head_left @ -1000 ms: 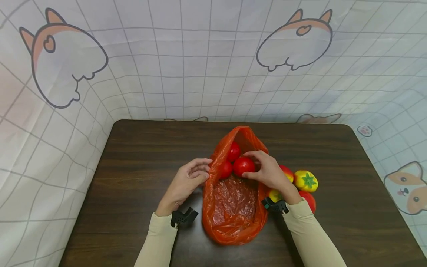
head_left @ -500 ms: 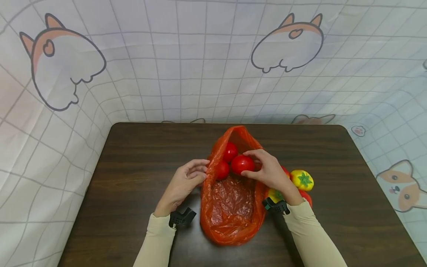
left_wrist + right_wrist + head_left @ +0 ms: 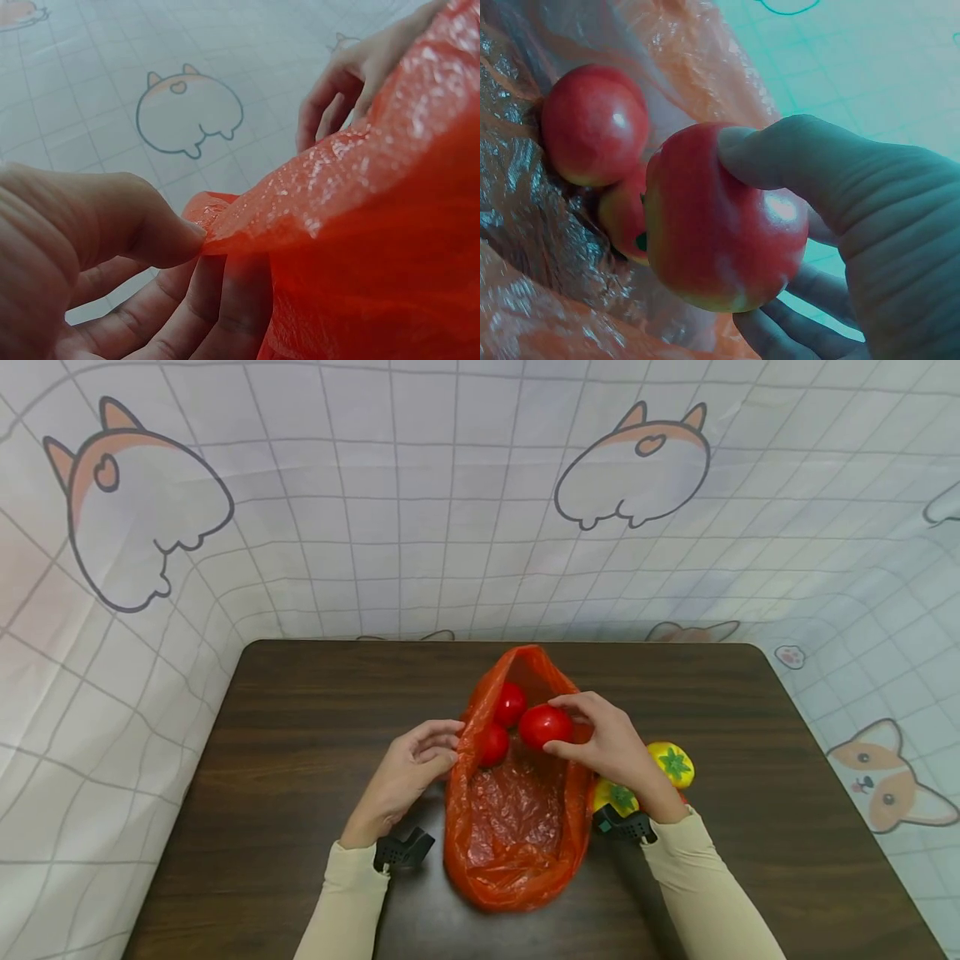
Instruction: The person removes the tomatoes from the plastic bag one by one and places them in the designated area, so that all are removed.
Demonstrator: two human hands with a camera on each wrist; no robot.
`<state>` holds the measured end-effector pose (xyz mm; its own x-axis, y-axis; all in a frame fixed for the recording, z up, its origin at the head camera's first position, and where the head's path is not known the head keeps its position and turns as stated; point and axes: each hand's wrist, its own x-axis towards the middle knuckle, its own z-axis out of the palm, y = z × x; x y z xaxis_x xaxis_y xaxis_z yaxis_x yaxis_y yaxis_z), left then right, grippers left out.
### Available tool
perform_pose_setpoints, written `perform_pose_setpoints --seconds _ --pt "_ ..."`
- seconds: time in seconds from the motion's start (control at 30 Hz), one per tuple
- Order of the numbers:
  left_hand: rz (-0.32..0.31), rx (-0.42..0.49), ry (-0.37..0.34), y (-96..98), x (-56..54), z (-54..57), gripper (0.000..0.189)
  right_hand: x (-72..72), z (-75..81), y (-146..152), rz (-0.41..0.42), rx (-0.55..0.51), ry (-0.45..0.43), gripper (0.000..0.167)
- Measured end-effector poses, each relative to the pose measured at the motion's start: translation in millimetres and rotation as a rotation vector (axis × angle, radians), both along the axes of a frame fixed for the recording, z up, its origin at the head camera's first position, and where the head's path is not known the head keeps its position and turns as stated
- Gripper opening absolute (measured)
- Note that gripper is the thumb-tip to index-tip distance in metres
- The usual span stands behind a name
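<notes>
A red plastic bag [image 3: 517, 887] lies on the table with its mouth spread wide. My left hand [image 3: 405, 770] pinches the bag's left rim between thumb and fingers, as the left wrist view shows. Over the bag's opening, my right hand [image 3: 611, 745] holds a shiny red tomato [image 3: 545, 727], its thumb on one side and fingers round the other. Yellow-green and a bit of green stem show on this tomato [image 3: 720, 225] in the right wrist view. Two similar tomatoes, one farther back [image 3: 512, 703] and one nearer [image 3: 493, 747], lie against the bag's left inner side.
Right of the bag, partly behind my right forearm, sit more tomatoes, including a yellow one with a green star-shaped top [image 3: 671, 765] and another yellow one [image 3: 617, 795]. The dark wooden table [image 3: 300, 693] ends at a patterned cloth [image 3: 450, 527] behind.
The head view has shifted slightly. The tomato in my right hand has risen a little and moved right, apart from the two in the bag. My left hand keeps its place on the rim.
</notes>
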<state>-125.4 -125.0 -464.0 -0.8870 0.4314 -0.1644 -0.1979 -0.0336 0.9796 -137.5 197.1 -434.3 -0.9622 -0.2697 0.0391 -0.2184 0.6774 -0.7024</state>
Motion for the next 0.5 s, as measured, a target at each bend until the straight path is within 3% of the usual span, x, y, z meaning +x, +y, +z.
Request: perform_pose_setpoints --seconds 0.5 --pt "0.004 -0.026 0.002 0.6 -0.4 -0.6 0.042 4.6 15.8 31 -0.041 0.007 0.032 0.06"
